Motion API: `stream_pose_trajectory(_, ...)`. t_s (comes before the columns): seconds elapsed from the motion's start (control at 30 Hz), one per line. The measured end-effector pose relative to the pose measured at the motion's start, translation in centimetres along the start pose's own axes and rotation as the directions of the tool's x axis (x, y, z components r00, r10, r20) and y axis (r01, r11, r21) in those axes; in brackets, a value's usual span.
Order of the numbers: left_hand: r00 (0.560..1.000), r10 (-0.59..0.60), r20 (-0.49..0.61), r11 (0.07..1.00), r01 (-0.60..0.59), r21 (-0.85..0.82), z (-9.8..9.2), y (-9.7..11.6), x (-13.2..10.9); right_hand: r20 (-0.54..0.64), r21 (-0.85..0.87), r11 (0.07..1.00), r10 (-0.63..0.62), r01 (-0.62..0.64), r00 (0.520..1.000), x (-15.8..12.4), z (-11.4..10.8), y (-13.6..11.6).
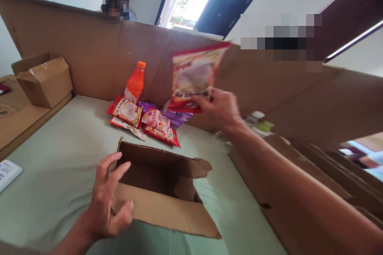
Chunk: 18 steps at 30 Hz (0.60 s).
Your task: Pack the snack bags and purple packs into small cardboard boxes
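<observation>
My right hand [223,107] pinches a red and cream snack bag [193,73] by its lower edge, raised above the table and slightly blurred. My left hand [109,195] grips the left side of an open cardboard box [167,209], fingers curled over its rim and thumb by the front flap. Inside the box I see only bare brown walls; part of its floor is in shadow. Behind it lie a red snack bag [128,112], a pink snack bag [156,120] and purple packets [179,116]. An orange drink bottle [136,81] stands upright beside them.
Tall cardboard panels [89,51] wall off the back. A smaller carton [48,81] sits at the left, with a white object [8,173] nearer me. Clear bottles [254,119] lie at the right beside cardboard [284,175]. A blurred-out person [115,2] is beyond the panel.
</observation>
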State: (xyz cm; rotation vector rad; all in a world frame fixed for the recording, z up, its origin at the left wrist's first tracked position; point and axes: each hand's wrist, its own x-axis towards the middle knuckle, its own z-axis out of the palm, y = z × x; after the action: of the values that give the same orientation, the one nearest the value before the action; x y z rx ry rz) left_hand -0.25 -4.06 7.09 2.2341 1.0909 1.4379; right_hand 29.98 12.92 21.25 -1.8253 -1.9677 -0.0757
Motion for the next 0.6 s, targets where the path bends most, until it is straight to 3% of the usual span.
stream_pose_trajectory(0.07,1.000,0.005,-0.003,1.000,-0.005,-0.017,-0.1,-0.2,0.1,-0.244,0.046,0.999,-0.015,0.027,0.970,-4.1,-3.2,-0.1)
stream_pose_trajectory(0.13,1.000,-0.006,-0.007,1.000,0.006,-0.030,-0.2,-0.2,0.2,-0.438,0.035,0.992,-0.096,0.124,0.894,-8.3,-5.1,-0.7)
stream_pose_trajectory(0.17,1.000,-0.009,-0.008,0.999,0.009,-0.032,-0.3,-0.2,0.3,-0.486,0.006,0.976,-0.188,0.219,0.853,-10.2,-5.5,-1.1)
stream_pose_trajectory(0.23,1.000,-0.011,-0.022,0.999,0.010,-0.031,-0.4,-0.1,0.4,-0.474,-0.064,0.894,-0.418,0.443,0.775,-13.3,-5.0,-1.8)
stream_pose_trajectory(0.33,0.999,-0.011,-0.049,0.999,0.009,-0.041,-0.5,-0.2,0.4,-0.319,-0.095,0.727,-0.669,0.680,0.671,-15.6,-2.5,-2.2)
stream_pose_trajectory(0.4,0.998,-0.024,-0.062,0.999,0.021,-0.044,-0.5,-0.3,0.3,-0.146,-0.099,0.683,-0.729,0.723,0.669,-16.0,-0.9,-2.1)
stream_pose_trajectory(0.47,0.996,-0.042,-0.074,0.999,0.039,-0.034,-0.5,-0.4,0.1,0.061,-0.109,0.695,-0.708,0.710,0.703,-15.8,0.1,-2.2)
stream_pose_trajectory(0.53,0.995,-0.060,-0.085,0.998,0.059,-0.018,-0.5,-0.4,-0.1,0.300,-0.140,0.733,-0.609,0.666,0.734,-15.3,0.5,-2.8)
stream_pose_trajectory(0.6,0.994,-0.066,-0.085,0.998,0.067,0.006,-0.5,-0.3,-0.1,0.495,-0.183,0.753,-0.485,0.632,0.721,-14.7,0.8,-3.9)
